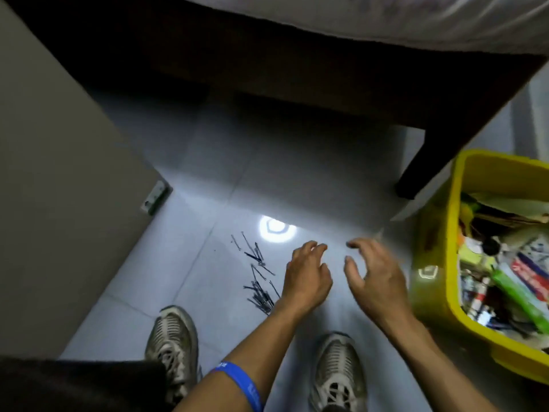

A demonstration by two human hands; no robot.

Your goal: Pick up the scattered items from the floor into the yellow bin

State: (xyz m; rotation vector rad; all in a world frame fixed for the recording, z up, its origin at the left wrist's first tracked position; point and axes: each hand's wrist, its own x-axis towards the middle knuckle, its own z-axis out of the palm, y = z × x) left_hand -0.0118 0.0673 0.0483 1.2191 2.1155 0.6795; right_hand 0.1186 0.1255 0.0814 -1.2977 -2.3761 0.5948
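Observation:
Several thin dark pins (259, 278) lie scattered on the pale tiled floor, some spread out, some in a heap near my left wrist. My left hand (307, 275) hovers just right of them with relaxed fingers, holding nothing. Close beside it, my right hand (375, 276) is spread with loosely bent fingers, also holding nothing. The yellow bin (445, 251) stands at the right, heaped with packets, tubes and papers.
A dark bed frame with a leg (427, 156) spans the top, bedding above it. A grey cabinet side (59, 188) fills the left. My two shoes (173, 343) stand on the floor below the hands. A lamp glare (276, 228) shines on the tile.

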